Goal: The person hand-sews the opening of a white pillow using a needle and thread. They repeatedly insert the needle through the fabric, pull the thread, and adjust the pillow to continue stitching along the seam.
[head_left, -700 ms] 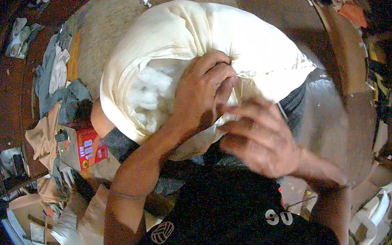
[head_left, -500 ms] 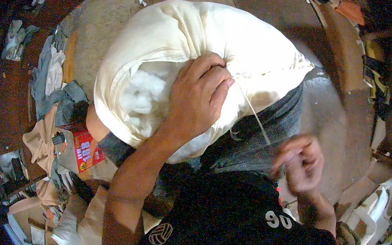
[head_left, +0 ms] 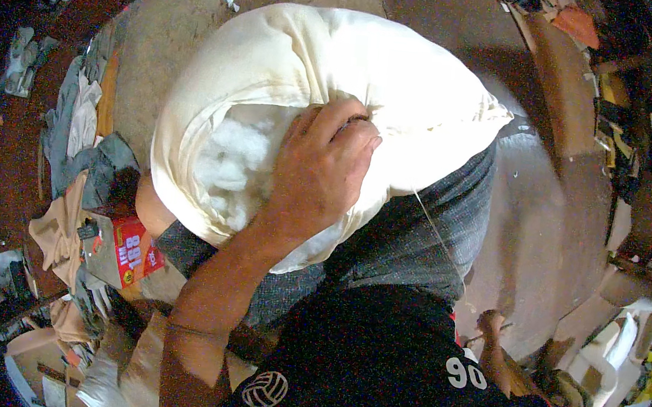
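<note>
A cream fabric cushion (head_left: 426, 79) lies across my lap in dark grey bottoms (head_left: 426, 238); white fluffy filling (head_left: 227, 157) shows in its open left part. My left hand (head_left: 318, 163) is closed on the cushion's gathered fabric near the middle, beside a stitched seam running toward the right corner. A pale thread (head_left: 438, 235) stretches taut from the cushion down to the right, toward my right hand (head_left: 492, 328), which is low beside my body, closed on the thread and apparently a thin item too small to make out.
Rumpled grey cloths (head_left: 104, 164), tan fabric scraps (head_left: 61, 231) and a red printed box (head_left: 134, 251) lie at my left on the floor (head_left: 171, 12). Cardboard and white scraps (head_left: 608, 352) are at lower right; more clutter lines both sides, with orange cloth (head_left: 575, 23) at upper right.
My right hand has moved away from the cushion, down and right, drawing the thread out long. My left hand stays on the fabric, shifted slightly with the cushion.
</note>
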